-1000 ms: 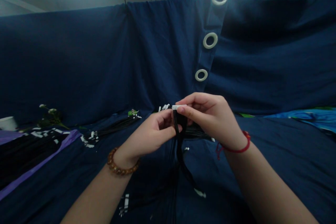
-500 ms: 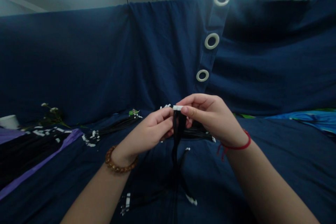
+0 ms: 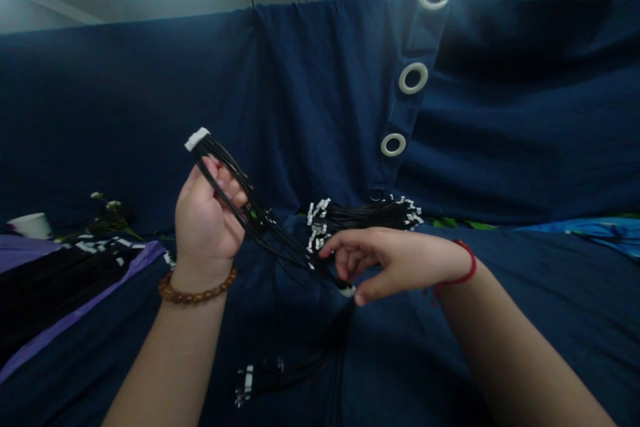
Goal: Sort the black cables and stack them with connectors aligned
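A black wire harness (image 3: 270, 230) spanned the gap between the left hand (image 3: 205, 227) and right hand (image 3: 395, 263), blocking passage there. Another wire bundle (image 3: 365, 213) lay just beyond; above it, open air reached the navy curtain (image 3: 150, 113).

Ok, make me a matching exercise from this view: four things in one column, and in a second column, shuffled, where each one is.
Things:
1. Wooden bead bracelet
2. Red cord bracelet
3. White connector
4. Pale ring eyelets

Places:
A. Around the right wrist
B. Down the edge of the navy curtain
C. Around the left wrist
D. At the top end of the black wires held in the left hand

Right pairs: 1-C, 2-A, 3-D, 4-B.
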Motion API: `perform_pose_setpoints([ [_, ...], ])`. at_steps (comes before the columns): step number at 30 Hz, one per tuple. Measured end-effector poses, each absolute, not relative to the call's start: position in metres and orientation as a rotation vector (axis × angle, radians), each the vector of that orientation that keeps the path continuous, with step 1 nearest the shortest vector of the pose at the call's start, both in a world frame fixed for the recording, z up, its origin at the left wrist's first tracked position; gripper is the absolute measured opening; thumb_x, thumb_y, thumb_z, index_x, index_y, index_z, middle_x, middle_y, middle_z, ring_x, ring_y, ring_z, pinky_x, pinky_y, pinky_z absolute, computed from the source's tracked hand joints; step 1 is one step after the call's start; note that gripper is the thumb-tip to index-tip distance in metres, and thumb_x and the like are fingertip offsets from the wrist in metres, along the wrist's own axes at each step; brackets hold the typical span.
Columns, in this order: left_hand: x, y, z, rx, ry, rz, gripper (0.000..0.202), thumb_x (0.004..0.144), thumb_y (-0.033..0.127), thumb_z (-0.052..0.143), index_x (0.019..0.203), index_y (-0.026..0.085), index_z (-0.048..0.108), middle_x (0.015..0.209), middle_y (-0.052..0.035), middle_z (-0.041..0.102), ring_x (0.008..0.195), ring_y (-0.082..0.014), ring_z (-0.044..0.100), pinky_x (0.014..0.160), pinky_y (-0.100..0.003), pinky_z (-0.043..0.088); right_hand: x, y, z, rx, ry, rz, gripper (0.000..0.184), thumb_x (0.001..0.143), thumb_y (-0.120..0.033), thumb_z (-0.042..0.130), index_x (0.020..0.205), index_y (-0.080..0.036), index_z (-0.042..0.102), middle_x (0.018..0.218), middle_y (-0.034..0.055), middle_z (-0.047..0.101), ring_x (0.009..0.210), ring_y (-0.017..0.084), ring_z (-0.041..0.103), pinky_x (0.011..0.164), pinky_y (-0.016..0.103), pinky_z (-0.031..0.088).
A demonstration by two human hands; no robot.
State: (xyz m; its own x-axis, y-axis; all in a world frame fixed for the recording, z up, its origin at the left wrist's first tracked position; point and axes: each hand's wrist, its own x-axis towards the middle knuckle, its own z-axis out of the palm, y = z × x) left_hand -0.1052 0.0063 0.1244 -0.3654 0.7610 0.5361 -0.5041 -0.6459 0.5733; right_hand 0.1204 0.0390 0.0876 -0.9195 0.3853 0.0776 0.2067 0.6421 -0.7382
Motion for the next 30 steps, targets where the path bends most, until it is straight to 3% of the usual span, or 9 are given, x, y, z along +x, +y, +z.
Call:
perform_pose_setpoints([
  [3,-0.114,0.005,0.127,1.003,0.403,2.117,0.027,0.089,0.019,0.039,0.062,0.016,0.042,0.049,0.0042,0.030,0.042,-0.0013,0.028,0.038,-0.013,0.024,0.121,0.035,0.091,-0.423,-2.573,1.250,0.061,0.067,-0.018,0.069,0.121,-0.017,0.043,0.100,0.0043,0.054,0.088,0.013,0.056,0.081,0.029,0.049],
  [7,-0.118,0.003,0.127,1.034,0.407,2.131,0.023,0.088,0.016,0.040,0.065,0.016,0.041,0.050,0.0060,0.031,0.044,-0.0007,0.027,0.042,-0.014,0.020,0.114,0.032,0.091,-0.451,-2.676,0.927,0.066,0.062,-0.027,0.075,0.120,-0.016,0.046,0.102,0.0054,0.057,0.087,0.015,0.056,0.078,0.029,0.048],
  [10,-0.120,0.003,0.127,1.008,0.386,2.158,0.023,0.089,0.015,0.038,0.066,0.014,0.041,0.051,0.0071,0.033,0.046,0.0008,0.028,0.045,-0.014,0.020,0.108,0.030,0.091,-0.511,-2.679,0.755,0.057,0.064,-0.026,0.073,0.114,-0.014,0.049,0.098,0.0054,0.059,0.083,0.015,0.056,0.073,0.027,0.049],
  [14,-0.122,0.001,0.131,0.948,0.383,2.212,0.025,0.091,0.013,0.033,0.066,0.014,0.038,0.051,0.0070,0.034,0.046,0.0008,0.029,0.046,-0.013,0.022,0.106,0.029,0.091,-0.529,-2.569,0.830,0.042,0.064,-0.019,0.071,0.102,-0.014,0.053,0.090,0.0039,0.060,0.077,0.014,0.057,0.068,0.026,0.048],
  [18,-0.124,-0.002,0.135,1.027,0.489,2.212,0.024,0.087,0.014,0.036,0.064,0.015,0.031,0.049,0.0058,0.025,0.042,-0.0019,0.022,0.040,-0.016,0.015,0.117,0.032,0.094,-0.552,-2.352,0.921,0.020,0.078,-0.022,0.058,0.096,-0.015,0.051,0.082,0.0027,0.061,0.073,0.013,0.059,0.063,0.025,0.047],
  [20,-0.124,-0.003,0.133,1.214,0.625,2.139,0.023,0.084,0.018,0.042,0.064,0.016,0.031,0.050,0.0056,0.021,0.040,-0.0021,0.020,0.039,-0.017,0.012,0.124,0.032,0.098,-0.570,-2.192,0.866,0.019,0.082,-0.027,0.054,0.096,-0.014,0.052,0.082,0.0037,0.061,0.074,0.013,0.059,0.064,0.025,0.047],
  [24,-0.115,-0.004,0.121,1.697,0.922,1.764,0.017,0.081,0.022,0.049,0.070,0.016,0.038,0.054,0.0056,0.027,0.042,-0.0015,0.027,0.039,-0.014,0.019,0.130,0.026,0.105,-0.508,-1.977,0.541,0.019,0.080,-0.027,0.060,0.092,-0.013,0.063,0.086,0.0050,0.063,0.079,0.014,0.059,0.068,0.024,0.047],
  [30,-0.077,-0.009,0.101,2.007,1.060,1.261,0.023,0.087,0.037,0.042,0.079,0.016,0.040,0.058,0.0045,0.036,0.049,-0.0024,0.034,0.044,-0.013,0.027,0.117,0.010,0.103,-0.459,-1.876,0.238,0.015,0.080,-0.023,0.060,0.092,-0.015,0.066,0.085,0.0030,0.064,0.073,0.012,0.059,0.063,0.023,0.046],
])
